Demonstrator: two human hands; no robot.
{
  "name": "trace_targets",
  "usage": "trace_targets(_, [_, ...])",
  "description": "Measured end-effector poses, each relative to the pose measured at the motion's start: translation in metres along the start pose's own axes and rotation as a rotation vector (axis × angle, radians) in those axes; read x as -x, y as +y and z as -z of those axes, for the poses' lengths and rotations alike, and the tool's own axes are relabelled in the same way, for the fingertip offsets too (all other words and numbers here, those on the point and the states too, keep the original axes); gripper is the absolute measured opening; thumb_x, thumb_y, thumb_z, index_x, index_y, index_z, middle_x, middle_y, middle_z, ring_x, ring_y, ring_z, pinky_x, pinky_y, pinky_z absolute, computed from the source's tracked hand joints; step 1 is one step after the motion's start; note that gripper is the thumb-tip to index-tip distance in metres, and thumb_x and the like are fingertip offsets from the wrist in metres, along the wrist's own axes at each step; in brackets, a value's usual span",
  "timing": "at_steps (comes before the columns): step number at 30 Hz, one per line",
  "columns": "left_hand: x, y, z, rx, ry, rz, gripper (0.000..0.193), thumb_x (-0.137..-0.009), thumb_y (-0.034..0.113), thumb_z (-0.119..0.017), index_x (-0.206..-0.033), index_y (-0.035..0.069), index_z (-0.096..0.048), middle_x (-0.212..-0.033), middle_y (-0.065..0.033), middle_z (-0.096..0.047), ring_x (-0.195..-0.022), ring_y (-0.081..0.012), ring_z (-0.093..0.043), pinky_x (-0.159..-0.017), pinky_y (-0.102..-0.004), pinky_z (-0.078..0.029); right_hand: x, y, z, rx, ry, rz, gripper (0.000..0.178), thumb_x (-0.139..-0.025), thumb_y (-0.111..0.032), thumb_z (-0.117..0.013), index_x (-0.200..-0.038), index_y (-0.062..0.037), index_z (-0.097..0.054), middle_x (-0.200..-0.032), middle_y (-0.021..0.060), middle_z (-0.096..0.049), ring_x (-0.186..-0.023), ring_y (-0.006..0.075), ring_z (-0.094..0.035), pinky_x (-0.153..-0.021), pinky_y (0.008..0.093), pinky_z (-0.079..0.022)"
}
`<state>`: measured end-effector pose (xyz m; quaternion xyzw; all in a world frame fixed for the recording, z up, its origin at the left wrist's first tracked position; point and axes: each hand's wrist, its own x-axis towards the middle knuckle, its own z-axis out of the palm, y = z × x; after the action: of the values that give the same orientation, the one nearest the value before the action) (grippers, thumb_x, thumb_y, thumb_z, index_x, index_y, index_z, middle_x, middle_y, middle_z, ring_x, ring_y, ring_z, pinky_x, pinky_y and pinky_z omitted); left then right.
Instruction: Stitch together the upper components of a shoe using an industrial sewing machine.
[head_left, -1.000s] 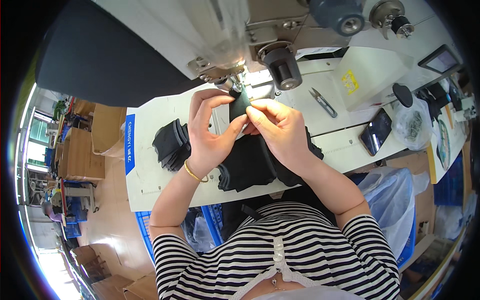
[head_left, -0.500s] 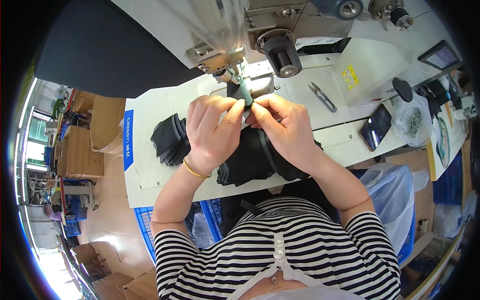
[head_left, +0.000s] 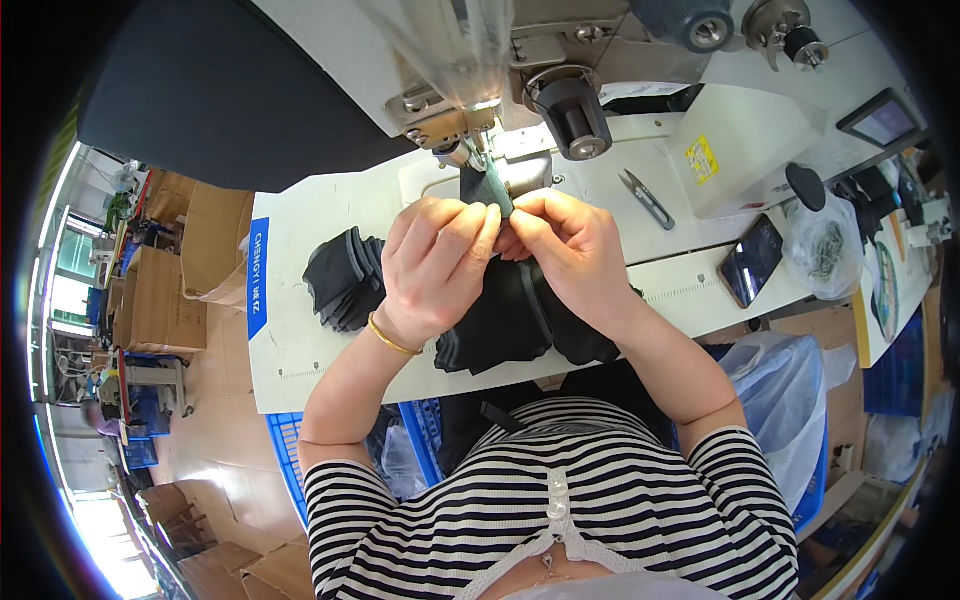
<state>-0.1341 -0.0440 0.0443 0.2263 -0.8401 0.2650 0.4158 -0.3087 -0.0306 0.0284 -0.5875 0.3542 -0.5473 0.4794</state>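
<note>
Both my hands pinch the near edge of a small dark fabric piece [head_left: 484, 188], whose far end lies under the presser foot of a sewing machine [head_left: 450, 125]. My left hand [head_left: 437, 262], with a gold bangle at the wrist, closes its thumb and forefinger on the left of that edge. Close beside it, my right hand [head_left: 572, 255] grips the right of the edge. Under and below my hands lies a pile of black fabric pieces [head_left: 497, 325]. Another stack of dark pieces [head_left: 343, 280] sits left of my left hand.
Thread snips [head_left: 648, 199] lie on the white machine table [head_left: 310, 365], right of my hands. Farther right are a phone [head_left: 751, 260] and a clear plastic bag [head_left: 826, 245]. Blue baskets stand below the table edge, and cardboard boxes [head_left: 165, 300] are at the left.
My fingers have shifted slightly along the fabric's near edge, and the left fingertips now reach more over it. The view has moved a little; the stacks stay in place.
</note>
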Motion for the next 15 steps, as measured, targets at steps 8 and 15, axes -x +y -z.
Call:
trace_targets(8, [0.002, 0.009, 0.003, -0.04, -0.043, 0.067, 0.032, -0.066, -0.002, -0.071, -0.098, 0.0, -0.07, -0.096, -0.0089, -0.064, -0.087, -0.0272, -0.062, -0.078, -0.0401, -0.051, -0.005, 0.001, 0.0, 0.102, 0.044, -0.02, 0.019, -0.091, -0.014, -0.059, -0.084, 0.0029, -0.066, -0.067, 0.0056, -0.067, -0.063, 0.009, -0.064, -0.058, 0.024, -0.049])
trace_targets(15, [0.008, 0.006, -0.002, -0.127, 0.033, 0.079, 0.031, -0.066, -0.003, -0.072, -0.097, 0.001, -0.07, -0.096, -0.0087, -0.064, -0.086, -0.0262, -0.063, -0.076, -0.0373, -0.049, -0.002, -0.005, -0.007, 0.049, 0.071, -0.046, 0.017, -0.089, -0.012, -0.06, -0.082, 0.0023, -0.066, -0.065, 0.0053, -0.065, -0.06, 0.0072, -0.061, -0.056, 0.0237, -0.047])
